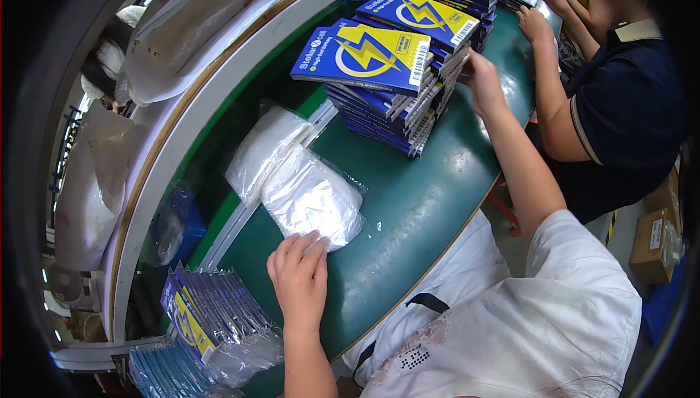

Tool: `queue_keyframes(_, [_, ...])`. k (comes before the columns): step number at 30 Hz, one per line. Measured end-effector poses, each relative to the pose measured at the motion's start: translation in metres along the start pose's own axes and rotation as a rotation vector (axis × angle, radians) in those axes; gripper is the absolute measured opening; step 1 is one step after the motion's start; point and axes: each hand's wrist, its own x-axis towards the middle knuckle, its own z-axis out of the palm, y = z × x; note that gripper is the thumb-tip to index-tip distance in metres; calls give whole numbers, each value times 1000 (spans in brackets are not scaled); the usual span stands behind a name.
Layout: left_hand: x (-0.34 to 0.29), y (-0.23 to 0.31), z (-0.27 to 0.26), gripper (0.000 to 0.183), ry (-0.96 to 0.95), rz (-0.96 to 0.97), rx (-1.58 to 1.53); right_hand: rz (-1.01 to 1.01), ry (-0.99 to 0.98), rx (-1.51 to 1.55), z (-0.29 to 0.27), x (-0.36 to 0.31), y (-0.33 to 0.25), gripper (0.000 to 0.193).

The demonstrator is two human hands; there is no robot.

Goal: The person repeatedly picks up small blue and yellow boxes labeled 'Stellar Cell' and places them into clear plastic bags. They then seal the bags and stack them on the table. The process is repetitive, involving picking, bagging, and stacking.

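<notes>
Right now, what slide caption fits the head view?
Left hand at clear plastic bags, right hand beside stacked blue and yellow boxes on a green worktable.

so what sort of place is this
Probably a factory packing workshop: there are stacked blue-and-yellow boxes, a pile of clear plastic bags, and a co-worker at the same long green bench.

2 own hands [299,274], 2 bag piles [310,186], 2 nr box stks [364,52]
</notes>
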Motion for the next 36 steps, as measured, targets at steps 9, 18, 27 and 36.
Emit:
queue_keyframes(9, [14,-1,-7,16,35,10,0,-1158,-346,-789,111,-81,-141,43])
queue_keyframes(18, [10,-2,-11,24,41,-9,-116,-974,-396,-1016,141,-86,-136,58])
queue_keyframes(27, [14,2,-3,19,159,-65,-95,948,-775,548,83,-165,-69,55])
queue_keyframes(36, [17,5,-6,13,242,-163,-390,1008,-1050,486,103,-201,-18,71])
